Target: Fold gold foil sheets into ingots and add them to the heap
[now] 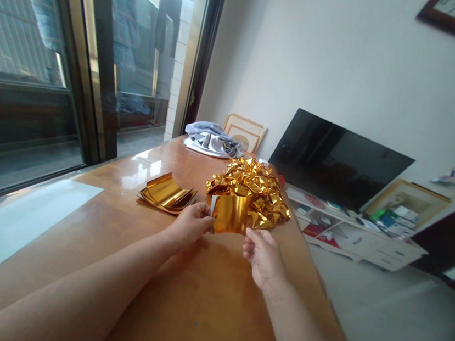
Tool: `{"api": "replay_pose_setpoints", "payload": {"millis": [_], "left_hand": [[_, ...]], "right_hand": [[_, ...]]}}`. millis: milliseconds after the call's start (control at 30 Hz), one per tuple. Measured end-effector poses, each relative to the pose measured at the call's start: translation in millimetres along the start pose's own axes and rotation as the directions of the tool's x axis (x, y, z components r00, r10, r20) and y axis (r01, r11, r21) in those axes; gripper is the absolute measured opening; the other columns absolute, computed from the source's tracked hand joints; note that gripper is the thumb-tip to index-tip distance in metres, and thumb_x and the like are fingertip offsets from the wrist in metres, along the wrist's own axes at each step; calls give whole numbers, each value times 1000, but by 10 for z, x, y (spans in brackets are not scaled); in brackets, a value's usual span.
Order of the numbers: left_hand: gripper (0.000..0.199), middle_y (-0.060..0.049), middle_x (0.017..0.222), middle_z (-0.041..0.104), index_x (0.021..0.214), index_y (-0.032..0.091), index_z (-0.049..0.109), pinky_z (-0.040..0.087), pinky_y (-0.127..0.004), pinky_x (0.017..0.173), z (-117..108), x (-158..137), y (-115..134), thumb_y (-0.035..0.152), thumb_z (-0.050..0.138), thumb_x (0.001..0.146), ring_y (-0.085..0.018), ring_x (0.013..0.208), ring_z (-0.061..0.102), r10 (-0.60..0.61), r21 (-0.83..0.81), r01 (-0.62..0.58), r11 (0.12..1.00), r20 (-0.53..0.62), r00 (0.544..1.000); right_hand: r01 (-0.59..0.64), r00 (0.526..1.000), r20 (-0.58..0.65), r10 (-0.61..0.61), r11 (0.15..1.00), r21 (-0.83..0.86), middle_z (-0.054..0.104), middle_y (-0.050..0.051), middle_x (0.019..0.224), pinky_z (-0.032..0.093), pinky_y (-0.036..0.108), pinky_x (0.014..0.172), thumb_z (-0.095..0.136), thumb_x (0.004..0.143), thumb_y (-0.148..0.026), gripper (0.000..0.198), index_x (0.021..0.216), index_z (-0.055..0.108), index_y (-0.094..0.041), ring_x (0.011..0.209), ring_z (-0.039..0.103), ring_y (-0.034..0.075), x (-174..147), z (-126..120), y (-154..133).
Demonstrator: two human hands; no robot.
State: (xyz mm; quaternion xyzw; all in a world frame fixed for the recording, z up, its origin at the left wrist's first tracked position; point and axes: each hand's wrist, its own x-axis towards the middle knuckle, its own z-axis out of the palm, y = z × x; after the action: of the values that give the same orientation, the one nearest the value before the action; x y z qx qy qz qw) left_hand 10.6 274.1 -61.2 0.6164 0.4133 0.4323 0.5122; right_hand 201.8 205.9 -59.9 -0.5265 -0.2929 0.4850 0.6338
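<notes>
A gold foil paper sheet (230, 214) is stretched between my two hands above the wooden table (194, 305). My left hand (193, 221) pinches its left edge, where a strip of the pale reverse side shows. The lower right corner is pinched in my right hand (263, 257). Just beyond the sheet lies a heap of folded gold foil pieces (259, 182), shiny and crumpled in shape. A stack of flat gold foil sheets (167, 191), slightly curled, lies to the left, close to my left hand.
Folded clothes (210, 138) lie at the table's far end, with a picture frame (244, 131) behind them. A white sheet (26, 223) covers part of the left side. To the right, beyond the table edge, a television (341, 157) stands on a white cabinet (352, 235).
</notes>
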Motion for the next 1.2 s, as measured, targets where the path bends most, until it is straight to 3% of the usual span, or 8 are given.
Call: {"api": "replay_pose_setpoints", "payload": {"millis": [133, 333, 567, 767, 833, 933, 1067, 1200], "left_hand": [[6, 1, 70, 61, 80, 18, 57, 38, -25, 57, -60, 25, -44, 24, 56, 79, -14, 63, 56, 137, 369, -98, 924, -83, 987], [9, -6, 93, 62, 86, 20, 62, 42, -32, 77, -103, -75, 157, 18, 54, 82, -21, 89, 57, 445, 770, -343, 539, 85, 891], [9, -7, 97, 61, 86, 21, 63, 37, -38, 86, -45, -210, 361, 18, 56, 82, -24, 96, 53, 422, 800, -520, 299, 378, 824], [7, -8, 87, 63, 82, 20, 61, 33, -42, 84, 12, -246, 321, 15, 56, 82, -24, 85, 57, 311, 793, -584, 175, 518, 797], [7, -9, 86, 64, 82, 20, 61, 32, -42, 82, 20, -244, 294, 15, 56, 82, -24, 83, 58, 294, 790, -591, 163, 533, 794], [6, -9, 86, 65, 81, 19, 62, 32, -41, 80, 28, -246, 279, 15, 58, 81, -24, 83, 59, 271, 783, -599, 169, 547, 792], [5, -8, 88, 66, 82, 19, 64, 33, -40, 78, 44, -265, 302, 17, 60, 81, -25, 86, 60, 232, 773, -601, 201, 559, 796], [6, -7, 90, 66, 81, 19, 66, 34, -38, 77, 64, -278, 303, 18, 60, 82, -23, 87, 61, 195, 769, -586, 253, 553, 810]], "right_hand": [[-145, 978, 152, 141, 989, 15, 61, -1, 58, 38, 18, 39, 72, 81, -46, 35, 69, 55, -17, 43, 53, 9, -47, 3, -42], [-312, 898, 338, 282, 949, 36, 75, 17, 97, 59, 34, 73, 43, 93, -66, 58, 92, 66, -14, 88, 73, 23, -59, 45, -68], [-201, 965, 204, 163, 962, 183, 73, 14, 102, 59, 39, 87, 49, 95, -52, 38, 94, 64, -17, 98, 71, 24, 145, -63, -19], [57, 998, 38, -54, 994, -94, 72, 12, 108, 57, 39, 84, 63, 87, -45, 32, 105, 64, -19, 102, 69, 26, 247, -141, 28], [251, 966, 19, -259, 908, -336, 71, 11, 113, 53, 39, 90, 67, 84, -44, 35, 109, 66, -20, 106, 66, 26, 233, -166, 15], [469, 878, 234, -417, 657, -591, 70, 8, 107, 51, 38, 88, 63, 87, -44, 31, 107, 68, -21, 98, 66, 24, 128, -176, -54], [671, 741, 597, -306, 301, -678, 67, 5, 99, 48, 35, 84, 71, 82, -41, 24, 99, 69, -25, 96, 61, 24, -107, -120, -178], [705, 707, 678, -203, 119, -699, 64, 4, 93, 45, 31, 76, 73, 78, -29, 13, 86, 64, -24, 90, 57, 22, -226, -87, -210]]}}
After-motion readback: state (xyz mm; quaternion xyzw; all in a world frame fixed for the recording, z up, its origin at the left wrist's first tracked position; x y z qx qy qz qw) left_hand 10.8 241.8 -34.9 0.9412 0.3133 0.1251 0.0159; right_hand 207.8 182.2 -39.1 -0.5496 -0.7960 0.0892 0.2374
